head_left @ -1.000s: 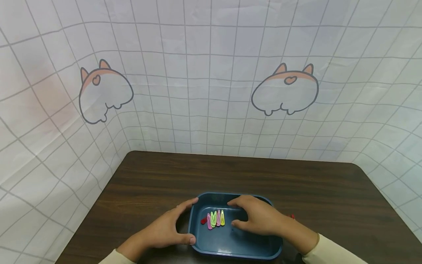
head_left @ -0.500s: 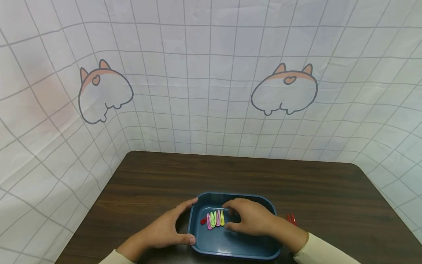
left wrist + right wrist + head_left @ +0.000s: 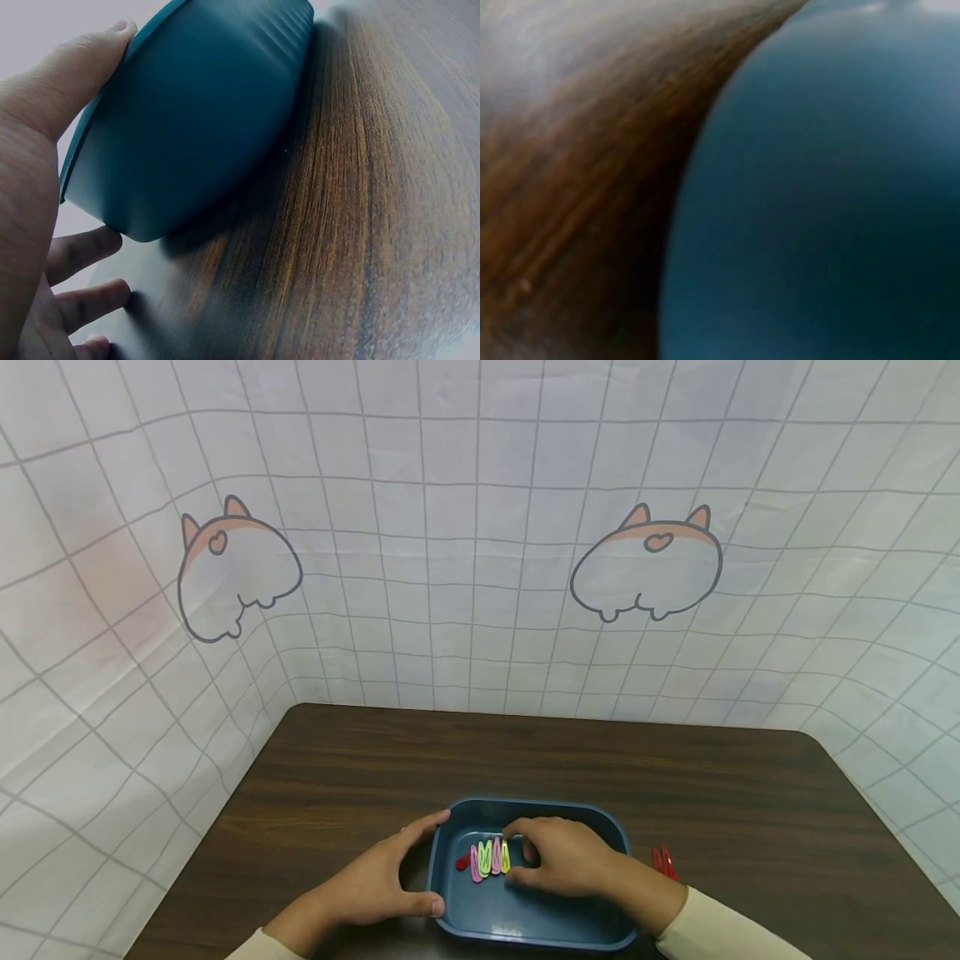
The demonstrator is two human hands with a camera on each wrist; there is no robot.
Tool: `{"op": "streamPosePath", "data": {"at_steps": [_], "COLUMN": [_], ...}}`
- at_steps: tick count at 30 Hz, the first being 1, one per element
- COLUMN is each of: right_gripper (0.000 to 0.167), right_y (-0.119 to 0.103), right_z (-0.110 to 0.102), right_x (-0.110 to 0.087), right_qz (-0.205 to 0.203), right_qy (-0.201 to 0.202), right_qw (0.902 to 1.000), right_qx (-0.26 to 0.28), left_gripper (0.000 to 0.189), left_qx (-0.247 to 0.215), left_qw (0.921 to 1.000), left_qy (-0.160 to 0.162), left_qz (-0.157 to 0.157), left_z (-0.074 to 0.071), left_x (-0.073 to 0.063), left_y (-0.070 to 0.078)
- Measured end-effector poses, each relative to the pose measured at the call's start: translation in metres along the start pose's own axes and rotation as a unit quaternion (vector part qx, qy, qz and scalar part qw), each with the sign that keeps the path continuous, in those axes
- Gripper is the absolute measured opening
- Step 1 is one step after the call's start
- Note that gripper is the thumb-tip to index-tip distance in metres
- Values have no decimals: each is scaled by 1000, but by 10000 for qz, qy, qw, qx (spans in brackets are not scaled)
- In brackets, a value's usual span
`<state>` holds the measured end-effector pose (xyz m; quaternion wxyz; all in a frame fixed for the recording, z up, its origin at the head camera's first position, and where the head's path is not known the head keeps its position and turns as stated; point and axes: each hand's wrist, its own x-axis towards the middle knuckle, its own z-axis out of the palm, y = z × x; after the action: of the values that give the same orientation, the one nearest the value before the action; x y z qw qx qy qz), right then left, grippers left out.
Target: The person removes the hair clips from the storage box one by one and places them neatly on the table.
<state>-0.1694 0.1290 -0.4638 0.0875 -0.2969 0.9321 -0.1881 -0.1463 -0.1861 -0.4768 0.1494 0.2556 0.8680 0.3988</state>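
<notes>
A blue tray (image 3: 555, 935) stands on the dark wood table. My left hand (image 3: 382, 877) spans its left end, with thumb and index fingertip at the rim. In the left wrist view, the left thumb lies along the rim and the other fingers are spread beside the outer wall. Inside the tray, snap hair clips lie in a row: a red clip (image 3: 462, 863), a pink clip (image 3: 476, 864), light green ones, another pink one and a yellow clip (image 3: 505, 857) at the right. My right hand (image 3: 566, 858) is over the tray, thumb and index finger apart beside the yellow clip's two ends.
Red clips (image 3: 663, 862) lie on the table (image 3: 360, 760) right of the tray, partly behind the right forearm. A white grid-patterned cloth (image 3: 480, 568) hangs around the table's back and sides. The right wrist view shows just blurred tray wall (image 3: 817, 187) and wood.
My right hand has moved left inside the tray, closer to the yellow clip. More of the red clips on the table now shows. The left hand and tray have stayed put.
</notes>
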Motion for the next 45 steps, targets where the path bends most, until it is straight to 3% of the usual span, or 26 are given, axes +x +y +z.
{"op": "streamPosePath", "data": {"at_steps": [21, 45], "right_gripper": [60, 48], "right_y": [2, 4], "right_z": [6, 9], "right_x": [9, 7], "right_qz": [-33, -68], "right_qy": [14, 19], "right_qw": [9998, 9999], "right_qx": [-193, -91], "left_gripper": [97, 98], "left_qx": [24, 66], "left_qw": [10000, 10000], "left_qy": [54, 21], "left_qz": [25, -57], "left_z": [-2, 1], "left_x": [-1, 1], "left_y": [2, -1]}}
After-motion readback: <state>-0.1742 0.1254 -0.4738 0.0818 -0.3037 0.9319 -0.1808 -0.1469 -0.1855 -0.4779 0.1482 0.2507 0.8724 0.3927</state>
